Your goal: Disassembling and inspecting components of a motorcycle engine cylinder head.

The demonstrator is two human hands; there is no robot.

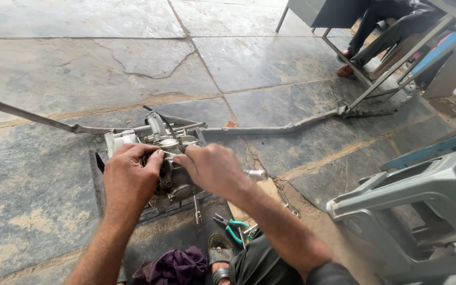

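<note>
Grey metal engine (pixel 167 158) is sitting in a dark tray (pixel 97 174) on the stone floor (pixel 80 68), low and close between the person's knees, so both hands are reaching it from above. Left hand (pixel 127 177) is curling over its left side, apparently steadying it; right hand (pixel 212 169) is pinching a small pale part (pixel 169 155) at its top. Pliers (pixel 232 226) are lying within reach.

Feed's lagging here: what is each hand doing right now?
Left hand: closed, fingertips pinching a small part on the engine assembly.
Right hand: closed, pinching the same spot; what it holds cannot be told.
</note>
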